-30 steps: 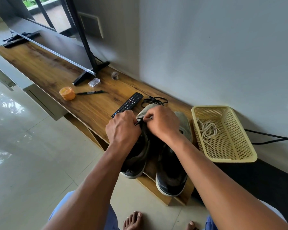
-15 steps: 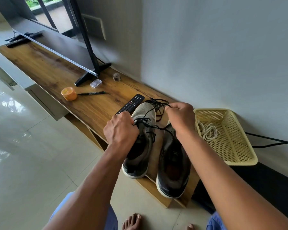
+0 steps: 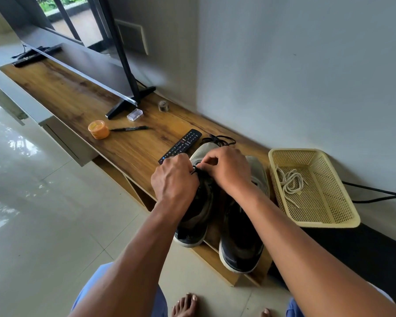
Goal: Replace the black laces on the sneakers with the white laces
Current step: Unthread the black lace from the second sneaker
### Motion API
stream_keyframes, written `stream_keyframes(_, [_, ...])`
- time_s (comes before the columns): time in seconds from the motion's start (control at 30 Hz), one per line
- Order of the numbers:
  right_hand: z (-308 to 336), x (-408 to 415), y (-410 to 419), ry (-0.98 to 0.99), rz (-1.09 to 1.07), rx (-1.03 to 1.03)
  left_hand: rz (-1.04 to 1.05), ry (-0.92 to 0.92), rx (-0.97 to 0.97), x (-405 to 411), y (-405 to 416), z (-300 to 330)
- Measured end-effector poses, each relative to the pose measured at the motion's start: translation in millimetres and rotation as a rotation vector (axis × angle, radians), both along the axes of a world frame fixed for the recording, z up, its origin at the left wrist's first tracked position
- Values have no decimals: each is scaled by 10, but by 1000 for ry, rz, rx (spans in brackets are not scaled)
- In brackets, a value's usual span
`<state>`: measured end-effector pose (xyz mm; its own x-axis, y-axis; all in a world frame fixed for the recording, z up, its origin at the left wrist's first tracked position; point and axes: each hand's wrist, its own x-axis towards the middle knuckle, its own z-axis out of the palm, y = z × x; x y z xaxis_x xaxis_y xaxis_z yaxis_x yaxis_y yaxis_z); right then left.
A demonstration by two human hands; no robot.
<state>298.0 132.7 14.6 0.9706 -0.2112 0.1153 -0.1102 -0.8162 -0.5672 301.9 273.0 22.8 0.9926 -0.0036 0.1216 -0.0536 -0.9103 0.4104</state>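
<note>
Head view:
L hand (image 3: 174, 179): fingers curled on the left sneaker (image 3: 198, 202), seems to pinch the black lace (image 3: 195, 169) at the eyelets; grip partly hidden.
R hand (image 3: 226, 170): fingertips pinched on the same lace, just beside the L hand, over the tongue.
Sneakers: pair side by side at the near edge of the counter (image 3: 128, 145), heels overhanging toward the person; right sneaker (image 3: 240, 248) touching the left one or nearly so.
Loose lace end: black loops (image 3: 220, 140) lie on the counter just past the toe.
Handling (judgement): lace is light, limp, thin, prob. snags in eyelets; best taken close to the eyelet and drawn out a row at a time. Shoe is light, slides if not held, so one hand should steady the upper.
Basket (image 3: 316, 188): yellow perforated plastic, right of the sneakers; holds only the white laces (image 3: 290, 181), a loose tangle near its far-left corner.
White laces (judgement): soft cord, easiest to lift by a tip.
</note>
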Motion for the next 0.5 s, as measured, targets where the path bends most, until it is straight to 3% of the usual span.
stream_keyframes(0.3, [108, 2, -35, 286, 75, -73, -25, 37, 5, -11, -13, 4])
stream_keyframes(0.5, [54, -48, 59, 64, 2, -76, -8, 13, 8, -1, -14, -8])
